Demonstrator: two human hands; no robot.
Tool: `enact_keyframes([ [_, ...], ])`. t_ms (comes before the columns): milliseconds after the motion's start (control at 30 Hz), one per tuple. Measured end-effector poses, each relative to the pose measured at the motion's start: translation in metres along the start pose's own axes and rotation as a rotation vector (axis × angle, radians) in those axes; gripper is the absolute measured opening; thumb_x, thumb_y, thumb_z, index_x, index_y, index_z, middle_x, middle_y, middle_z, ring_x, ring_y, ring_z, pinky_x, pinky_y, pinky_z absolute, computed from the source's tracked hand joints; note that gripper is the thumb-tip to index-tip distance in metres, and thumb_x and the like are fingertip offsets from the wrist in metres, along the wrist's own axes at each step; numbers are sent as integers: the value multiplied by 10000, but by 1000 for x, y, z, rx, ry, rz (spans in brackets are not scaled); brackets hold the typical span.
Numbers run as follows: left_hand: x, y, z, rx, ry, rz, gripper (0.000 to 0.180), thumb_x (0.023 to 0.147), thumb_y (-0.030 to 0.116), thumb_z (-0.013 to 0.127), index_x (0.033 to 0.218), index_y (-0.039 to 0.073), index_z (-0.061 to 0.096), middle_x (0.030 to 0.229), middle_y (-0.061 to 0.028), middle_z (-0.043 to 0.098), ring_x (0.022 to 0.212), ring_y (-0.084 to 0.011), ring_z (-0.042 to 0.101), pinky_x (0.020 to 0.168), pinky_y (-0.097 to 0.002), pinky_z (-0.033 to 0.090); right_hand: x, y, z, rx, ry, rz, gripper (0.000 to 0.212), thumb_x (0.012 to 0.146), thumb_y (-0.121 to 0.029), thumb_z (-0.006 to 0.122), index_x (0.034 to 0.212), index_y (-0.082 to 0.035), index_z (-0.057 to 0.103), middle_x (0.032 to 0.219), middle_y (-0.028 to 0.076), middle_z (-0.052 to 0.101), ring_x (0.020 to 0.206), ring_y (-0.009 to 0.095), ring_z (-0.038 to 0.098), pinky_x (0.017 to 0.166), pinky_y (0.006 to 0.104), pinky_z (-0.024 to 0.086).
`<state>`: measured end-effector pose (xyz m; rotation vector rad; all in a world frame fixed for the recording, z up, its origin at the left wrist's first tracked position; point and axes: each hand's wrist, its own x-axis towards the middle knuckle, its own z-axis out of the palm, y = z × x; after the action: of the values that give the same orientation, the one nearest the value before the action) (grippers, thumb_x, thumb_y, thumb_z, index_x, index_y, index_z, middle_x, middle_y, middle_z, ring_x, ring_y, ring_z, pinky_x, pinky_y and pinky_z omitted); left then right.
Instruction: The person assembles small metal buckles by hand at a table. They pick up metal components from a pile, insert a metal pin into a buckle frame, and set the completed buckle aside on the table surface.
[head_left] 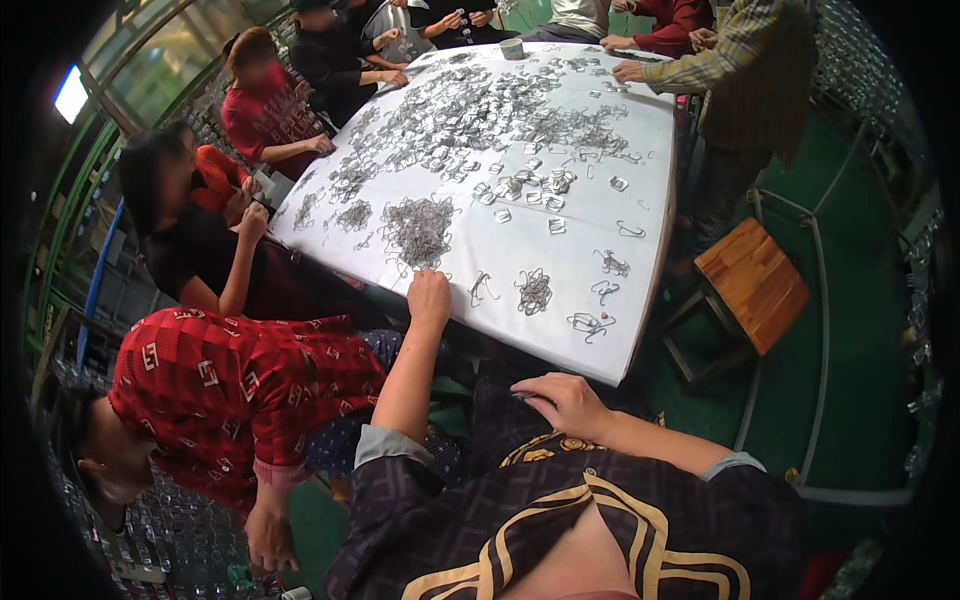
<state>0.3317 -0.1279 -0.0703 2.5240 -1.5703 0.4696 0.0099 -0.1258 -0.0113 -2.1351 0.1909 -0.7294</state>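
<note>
My left hand reaches over the near edge of the white table. Its fingers are closed at the near side of a dense heap of wire hooks; whatever they hold is hidden. Close to my body, below the table edge, my right hand pinches a small shiny metal piece between thumb and fingers. Its exact kind is too small to tell. To the right of my left hand lie a smaller bundle of wire hooks and a few loose hooks.
Flat metal clips and more wire pieces cover the table's middle and far part. A small tub stands at the far edge. Several people work around the table; one in a red patterned shirt is at my left. A wooden stool stands right.
</note>
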Motion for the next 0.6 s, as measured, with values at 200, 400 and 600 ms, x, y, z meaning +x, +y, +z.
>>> enact_keyframes([
  [200,26,20,-21,52,-225,-31,147,749,22,578,806,20,713,851,-184,690,839,-342,679,707,-407,559,10,-14,-4,5,-38,37,276,782,-19,653,1055,-59,650,874,109,679,768,282,637,708,360,509],
  [400,24,3,-20,-143,-123,-183,116,760,67,596,821,7,675,830,-196,676,789,-359,661,715,-412,536,13,-23,-9,-15,-23,44,283,779,-9,650,1058,-57,646,881,118,679,767,290,636,702,361,509],
  [600,-32,34,-67,-956,169,-285,96,841,92,590,837,-4,582,712,-122,612,645,-203,594,615,-314,466,25,-18,-6,11,82,135,262,791,12,634,1050,-31,643,928,146,679,820,312,655,734,362,518],
])
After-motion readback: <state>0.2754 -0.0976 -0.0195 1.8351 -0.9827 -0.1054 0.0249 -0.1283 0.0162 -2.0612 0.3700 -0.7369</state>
